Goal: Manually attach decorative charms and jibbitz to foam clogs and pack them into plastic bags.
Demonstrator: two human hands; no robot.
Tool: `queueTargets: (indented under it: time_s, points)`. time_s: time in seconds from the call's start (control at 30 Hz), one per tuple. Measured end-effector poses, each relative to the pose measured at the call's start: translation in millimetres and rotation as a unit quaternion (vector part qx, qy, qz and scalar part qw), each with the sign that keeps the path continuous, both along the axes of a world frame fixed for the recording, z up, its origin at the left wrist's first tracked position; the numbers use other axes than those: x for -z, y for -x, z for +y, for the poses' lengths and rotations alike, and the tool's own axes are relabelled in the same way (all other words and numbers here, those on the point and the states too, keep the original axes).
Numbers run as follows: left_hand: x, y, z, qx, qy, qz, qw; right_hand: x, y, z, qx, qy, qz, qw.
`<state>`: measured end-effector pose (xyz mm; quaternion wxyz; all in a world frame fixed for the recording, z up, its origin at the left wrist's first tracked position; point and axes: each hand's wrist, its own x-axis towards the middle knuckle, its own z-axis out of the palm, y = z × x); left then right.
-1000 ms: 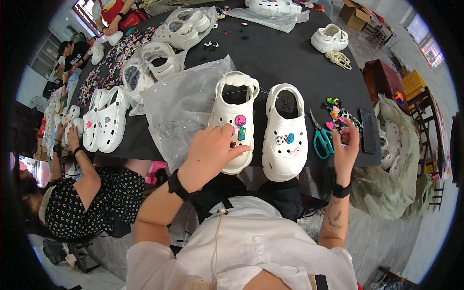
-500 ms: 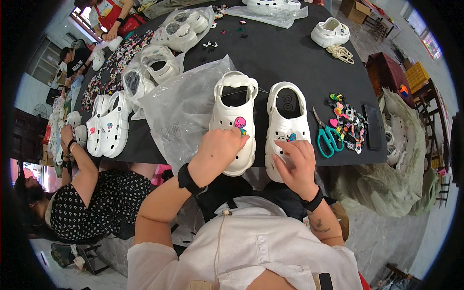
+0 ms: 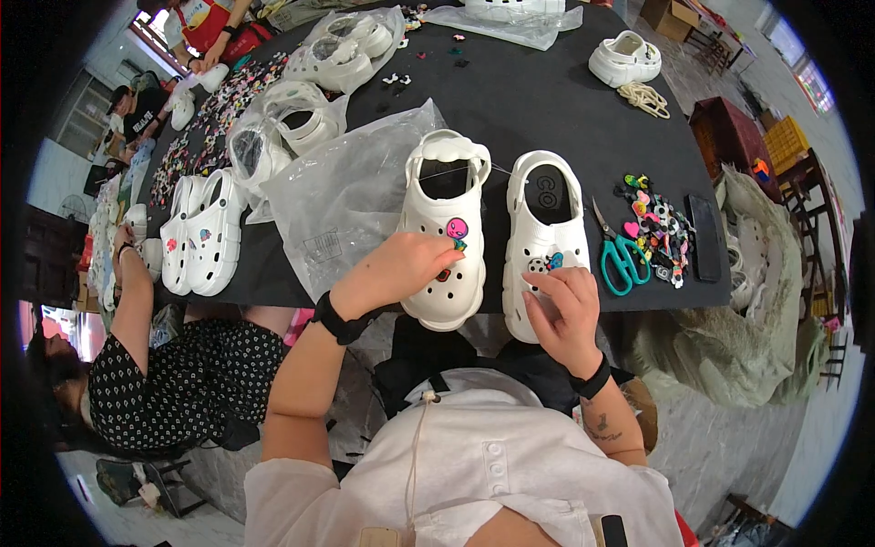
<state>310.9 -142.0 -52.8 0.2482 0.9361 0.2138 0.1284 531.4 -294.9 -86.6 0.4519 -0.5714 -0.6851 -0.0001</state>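
Observation:
Two white clogs lie side by side at the near edge of a black table (image 3: 547, 100). My left hand (image 3: 392, 273) rests on the toe of the left clog (image 3: 447, 228), fingertips pressing near a pink round charm and a small red one. My right hand (image 3: 561, 305) covers the toe of the right clog (image 3: 547, 228), fingers curled beside a black-and-white charm and a blue one. What the fingers pinch is hidden. A pile of coloured charms (image 3: 661, 228) lies just right of the clogs.
Teal-handled scissors (image 3: 620, 255) and a dark phone (image 3: 704, 237) lie by the charm pile. An empty clear plastic bag (image 3: 346, 196) lies left of the clogs. More white clogs, some bagged, sit further back and left. Another person (image 3: 137, 383) sits at the left.
My right hand came back from the charm pile to the toe of the right clog. My left hand stayed on the left clog, shifting slightly.

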Motion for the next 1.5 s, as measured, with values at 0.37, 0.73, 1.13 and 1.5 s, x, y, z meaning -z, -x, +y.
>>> queueTargets:
  time_s: [0.37, 0.73, 1.13, 1.5]
  points:
    - [6, 10, 11, -0.001, 0.099, -0.041, 0.994, 0, 1, -2, 0.002, -0.008, 0.000, 1.000]
    - [1, 13, 25, 0.000, 0.255, 0.000, 0.967, -2, 0, -4, -0.010, 0.008, -0.019, 1.000]
    - [32, 32, 16, -0.052, 0.459, -0.193, 0.866, -26, 35, 0, -0.119, 0.107, -0.166, 0.973]
    - [-3, 11, -82, 0.089, 0.332, -0.074, 0.936, -34, 27, -21, -0.277, 0.132, 0.170, 0.936]
